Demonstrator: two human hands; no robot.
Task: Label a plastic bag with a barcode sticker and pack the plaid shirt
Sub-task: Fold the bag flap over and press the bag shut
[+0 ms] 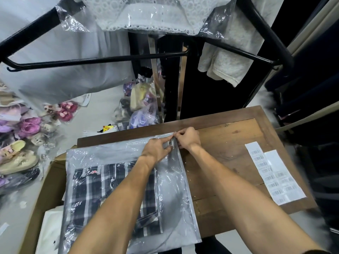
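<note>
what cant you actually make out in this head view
- Small barcode sticker on the clear plastic bag: mostly covered by left hand and right hand; print too small.
- Dark plaid shirt: partly hidden by the left forearm.
- White barcode label sheets: blurred, unreadable.

A dark wooden table (229, 143) carries a clear plastic bag (170, 189) with a plaid shirt (102, 191) inside, overhanging its left edge onto a cardboard box (47, 180), and two white sheets of barcode stickers (275, 173) overlapping near its right edge.
</note>
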